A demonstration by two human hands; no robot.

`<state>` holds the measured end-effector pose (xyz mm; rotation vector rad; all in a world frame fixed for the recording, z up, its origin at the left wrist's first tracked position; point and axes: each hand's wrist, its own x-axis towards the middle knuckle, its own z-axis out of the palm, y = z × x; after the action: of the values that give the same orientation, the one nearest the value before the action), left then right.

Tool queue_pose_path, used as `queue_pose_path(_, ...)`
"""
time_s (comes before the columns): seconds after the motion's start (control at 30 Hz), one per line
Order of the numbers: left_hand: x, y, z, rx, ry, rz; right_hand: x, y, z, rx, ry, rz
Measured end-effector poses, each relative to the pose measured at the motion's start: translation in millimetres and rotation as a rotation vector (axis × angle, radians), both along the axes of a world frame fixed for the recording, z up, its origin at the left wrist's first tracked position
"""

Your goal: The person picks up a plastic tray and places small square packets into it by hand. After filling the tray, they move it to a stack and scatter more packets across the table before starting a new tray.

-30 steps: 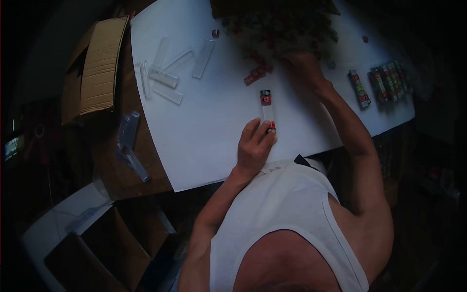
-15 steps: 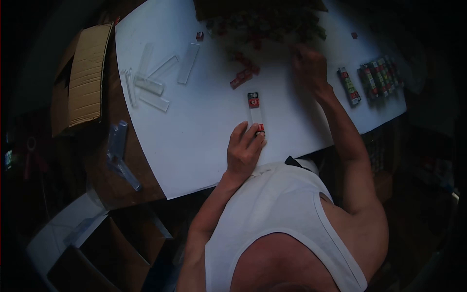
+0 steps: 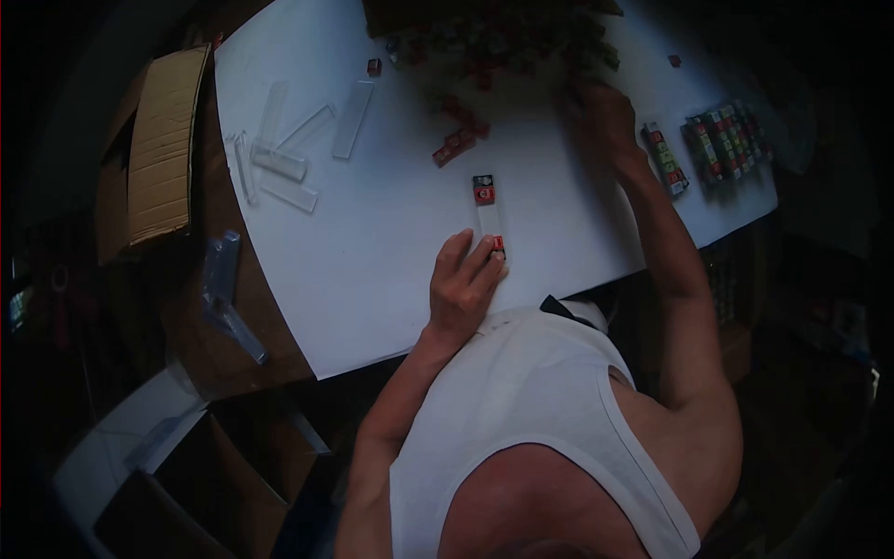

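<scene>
My left hand [image 3: 461, 284] grips the near end of a long, clear plastic case [image 3: 490, 220] lying on the white tabletop. Inside the case, small red and black boxes [image 3: 484, 190] show at the far end, and a red piece shows by my fingertips. My right hand [image 3: 605, 112] is at the right edge of a dark heap of small red and green boxes [image 3: 503, 47]; its fingers are lost in shadow. Between the heap and the case lies a short row of red boxes [image 3: 454, 147].
Several clear empty cases [image 3: 354, 121] lie at the left of the white table surface [image 3: 372, 252]. Filled cases [image 3: 726, 140] stand grouped at the right, with a single filled case [image 3: 665, 158] beside them. A cardboard box [image 3: 168, 144] and more clear plastic pieces [image 3: 223, 270] sit at the left.
My right hand has shifted slightly to the right beside the heap, its fingers now deeper in shadow. My left hand keeps its hold on the case. The whole view has shifted slightly.
</scene>
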<state>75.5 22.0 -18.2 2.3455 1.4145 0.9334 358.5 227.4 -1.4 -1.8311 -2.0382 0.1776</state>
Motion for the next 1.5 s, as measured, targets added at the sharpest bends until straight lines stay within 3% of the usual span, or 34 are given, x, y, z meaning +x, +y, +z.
queue_pose_path(0.2, -0.9, -1.1, 2.9, 0.018, -0.025, -0.010, -19.8, -18.1, -21.9, 0.083, 0.201, 0.212)
queue_pose_path(0.3, 0.2, -0.2, 0.8, 0.017, -0.041, -0.017, -20.5, -23.7, -23.0, 0.203, 0.254, 0.154)
queue_pose_path(0.43, 2.2, -0.4, 0.7, 0.017, -0.058, -0.014, -7.5, -6.9, -12.7, 0.220, 0.137, 0.108)
queue_pose_path(0.53, 1.2, 0.4, 0.4, 0.015, -0.059, -0.005, 3.5, 10.8, -18.2, 0.104, -0.043, 0.245)
queue_pose_path(0.63, 1.1, -1.1, 1.1, 0.008, -0.059, -0.009, 3.5, 16.4, -23.5, 0.184, 0.100, 0.277)
queue_pose_path(0.73, 0.4, 1.8, 2.5, 0.001, -0.049, -0.004, -21.6, -7.6, -4.2, 0.010, 0.292, 0.317)
queue_pose_path(0.83, -0.1, -0.3, 7.1, -0.020, -0.034, -0.008, -57.5, -57.0, 2.6, -0.121, 0.407, 0.631)
queue_pose_path(0.9, -0.7, 1.4, 7.2, -0.011, -0.034, -0.010, -74.5, -83.5, 2.6, -0.130, 0.440, 0.708)
queue_pose_path(0.97, -0.6, 0.8, 5.8, -0.001, -0.036, -0.014, -83.9, -99.6, -6.4, 0.036, 0.304, 0.771)
queue_pose_path(1.2, 0.2, 0.4, 4.3, 0.040, -0.049, -0.003, -96.1, -65.3, -2.5, 0.007, 0.349, 0.694)
queue_pose_path(1.3, 0.0, -0.4, 5.6, 0.026, -0.026, -0.002, -101.0, -2.9, -11.9, 0.190, 0.362, 0.543)
queue_pose_path(1.37, 0.2, 0.0, 6.6, 0.022, -0.028, -0.001, -103.7, 38.0, -14.5, -0.248, 0.385, 0.456)
queue_pose_path(1.4, 0.3, -0.5, 5.8, 0.031, -0.020, -0.003, -108.5, 48.1, -14.8, -0.236, 0.391, 0.457)
queue_pose_path(1.47, 0.5, -0.1, 4.1, 0.035, -0.035, -0.001, -121.4, 64.8, -8.2, -0.313, 0.021, 0.363)
queue_pose_path(1.5, 0.2, 1.0, 3.4, 0.037, -0.033, -0.002, -120.6, 78.8, -19.5, -0.310, 0.023, 0.363)
